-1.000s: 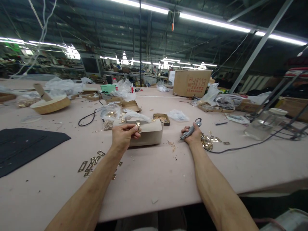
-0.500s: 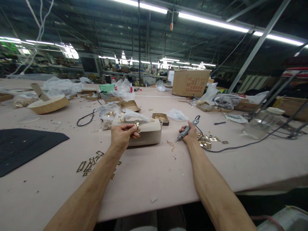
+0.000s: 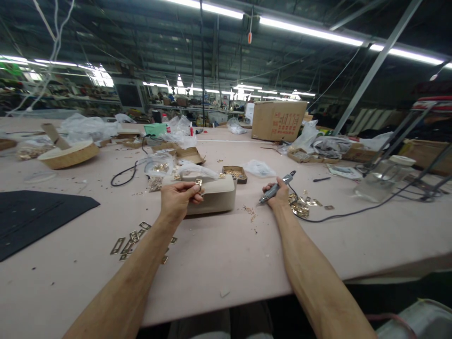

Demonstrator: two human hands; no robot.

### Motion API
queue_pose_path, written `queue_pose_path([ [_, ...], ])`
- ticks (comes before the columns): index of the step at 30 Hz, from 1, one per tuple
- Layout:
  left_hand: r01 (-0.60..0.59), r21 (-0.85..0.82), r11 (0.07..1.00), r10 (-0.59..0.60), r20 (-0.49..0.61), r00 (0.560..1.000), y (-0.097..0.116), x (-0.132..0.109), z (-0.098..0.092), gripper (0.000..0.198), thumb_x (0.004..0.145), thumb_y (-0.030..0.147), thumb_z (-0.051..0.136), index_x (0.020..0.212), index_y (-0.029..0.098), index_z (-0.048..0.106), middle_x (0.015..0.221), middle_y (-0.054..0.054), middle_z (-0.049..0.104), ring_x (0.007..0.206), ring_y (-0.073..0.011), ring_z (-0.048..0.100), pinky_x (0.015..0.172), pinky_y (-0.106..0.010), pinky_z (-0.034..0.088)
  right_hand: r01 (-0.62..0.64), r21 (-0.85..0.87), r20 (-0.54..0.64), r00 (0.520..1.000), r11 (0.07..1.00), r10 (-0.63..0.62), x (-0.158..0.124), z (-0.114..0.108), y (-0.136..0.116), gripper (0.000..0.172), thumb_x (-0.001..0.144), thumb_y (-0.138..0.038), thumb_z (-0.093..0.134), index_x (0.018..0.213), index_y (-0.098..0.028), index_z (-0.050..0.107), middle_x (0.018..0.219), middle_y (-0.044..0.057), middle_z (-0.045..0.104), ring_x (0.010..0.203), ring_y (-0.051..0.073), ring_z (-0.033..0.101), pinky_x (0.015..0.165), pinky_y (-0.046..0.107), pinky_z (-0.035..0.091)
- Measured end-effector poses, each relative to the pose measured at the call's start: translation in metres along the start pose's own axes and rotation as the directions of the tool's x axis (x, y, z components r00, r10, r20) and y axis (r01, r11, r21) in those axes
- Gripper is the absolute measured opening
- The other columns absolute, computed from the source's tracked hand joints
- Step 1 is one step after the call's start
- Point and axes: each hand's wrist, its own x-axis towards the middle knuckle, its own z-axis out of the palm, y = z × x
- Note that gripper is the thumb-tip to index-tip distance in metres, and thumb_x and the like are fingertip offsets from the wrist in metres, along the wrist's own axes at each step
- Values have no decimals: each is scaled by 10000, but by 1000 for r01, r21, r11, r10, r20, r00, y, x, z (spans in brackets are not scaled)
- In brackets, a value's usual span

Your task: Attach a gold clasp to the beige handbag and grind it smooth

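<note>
Between the thumb and fingers of my left hand (image 3: 176, 200) is a small gold metal clasp piece (image 3: 198, 184), held up in front of a beige handbag (image 3: 217, 197). The bag stands on the table, its handle wrapped in clear plastic (image 3: 197, 169). My right hand (image 3: 277, 194) is wrapped round a grey electric screwdriver (image 3: 273, 190), its tip pointing down and left, close to a scatter of tiny gold screws (image 3: 251, 213). Gold rectangular plates (image 3: 132, 240) lie beside my left forearm, which hides some of them. More gold metal pieces (image 3: 299, 207) are heaped right of my right hand.
A small open box of gold bits (image 3: 234, 173) stands behind the bag. The screwdriver's black cord (image 3: 335, 216) runs right, past a clear jar (image 3: 386, 179). A dark flat panel (image 3: 42, 216) lies at left, and a large cardboard box (image 3: 278, 121) stands at the back.
Both hands keep their hold on the clasp piece and the screwdriver. The whole view has shifted very slightly; nothing on the table has visibly moved.
</note>
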Motion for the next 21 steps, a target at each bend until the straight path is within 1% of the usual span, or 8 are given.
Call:
queue_pose_path([
  [3,-5,5,1000,5,1,1000,1,-1,0,383,581,306,904,822,52,748,718,-135,751,495,-162,654,430,-233,489,-1,6,18,1000,1000,1,-1,-1,-4,209,835,-272,674,797,-218,476,628,-40,583,499,108,560,558,292,607],
  [5,-9,6,1000,9,5,1000,1,-1,0,377,587,304,901,821,51,750,715,-135,750,493,-160,653,429,-231,487,4,-1,20,1000,1000,-4,-1,-1,-6,204,811,-238,689,806,-218,486,623,-45,577,476,103,536,527,284,589],
  [8,-10,8,1000,10,8,1000,-1,0,0,377,588,309,902,820,54,750,720,-137,750,494,-159,652,430,-232,487,6,-13,9,1000,1000,-6,-1,-1,-8,243,780,-222,708,788,-218,466,586,-62,531,424,90,478,445,254,522],
  [10,-12,7,1000,12,5,1000,-1,0,0,381,582,314,904,817,58,748,720,-135,749,491,-159,650,429,-234,487,4,-12,2,1000,1000,-4,-1,-1,-9,257,779,-223,701,772,-219,444,572,-67,506,416,86,465,425,242,495],
  [17,-3,5,1000,3,-13,1000,0,-1,2,380,550,298,911,799,68,740,685,-117,743,480,-165,647,423,-240,489,3,9,-14,1000,1000,-3,-3,-1,-14,289,804,-227,665,742,-221,383,559,-81,470,411,74,447,429,225,478],
  [21,-3,-5,1000,3,-8,1000,0,0,1,374,549,287,911,798,68,740,677,-110,740,473,-164,644,418,-238,490,10,12,-35,999,1000,-10,-3,1,-14,262,804,-199,643,746,-223,389,552,-86,459,408,76,441,421,227,470],
])
